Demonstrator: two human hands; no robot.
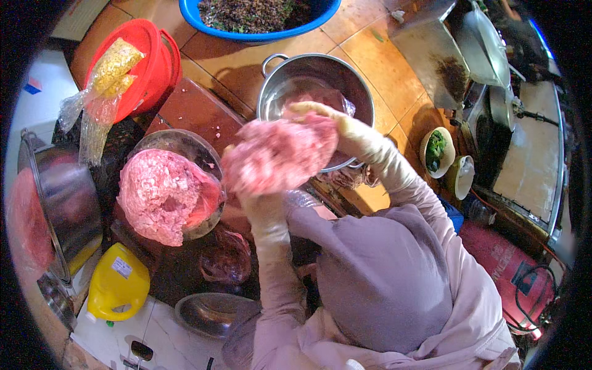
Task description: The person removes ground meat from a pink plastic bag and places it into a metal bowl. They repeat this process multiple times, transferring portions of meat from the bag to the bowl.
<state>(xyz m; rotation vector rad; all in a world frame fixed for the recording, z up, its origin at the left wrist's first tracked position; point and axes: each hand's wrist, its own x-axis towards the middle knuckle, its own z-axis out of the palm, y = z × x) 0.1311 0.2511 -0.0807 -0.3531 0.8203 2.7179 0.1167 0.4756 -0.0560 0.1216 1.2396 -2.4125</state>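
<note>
A large lump of pink minced meat [284,155], blurred by motion, is held up between my two gloved hands. My left hand [259,196] is under its lower left side, with the fingers mostly hidden. My right hand [323,113] grips it from the upper right. Behind the lump stands a two-handled steel pot [363,88], with clear plastic film [347,105] and some pink stuff inside. Left of my left hand, a bigger mass of minced meat [159,194] lies in a round see-through bowl [196,143], beside a red plastic bag or lining [206,196].
Clear bags of yellow kernels [115,64] rest on a red plastic basket [152,55]. A blue basin [259,37] stands at the top. Left are a steel pot [69,203] and a yellow jug [118,282]. A metal bowl [212,310] sits below; a bowl of green leaves [446,152] is right.
</note>
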